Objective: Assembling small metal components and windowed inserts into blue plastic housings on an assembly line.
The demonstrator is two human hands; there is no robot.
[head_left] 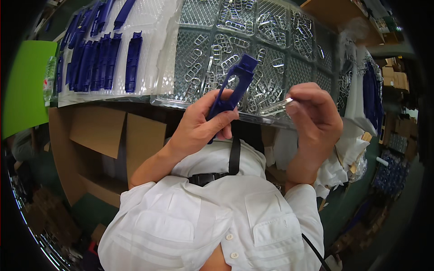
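Note:
My left hand (195, 121) is closed around a long dark-blue plastic part (240, 77) with an oval opening, held tilted up and away from me. To its right, my right hand (317, 110) pinches a thin, shiny chrome loop piece (275, 107) between thumb and fingers. The loop piece points toward the blue part, and a gap separates them. Both hands are over the near edge of a clear compartmented tray (177, 103). Many chrome loop pieces (219, 55) lie scattered in its compartments.
More blue plastic parts (133, 63) lie in rows on a white tray (156, 49) at the left. Below it stands an open cardboard box (97, 135). A bright green panel (28, 86) is at far left. White plastic bags (332, 174) hang at the right.

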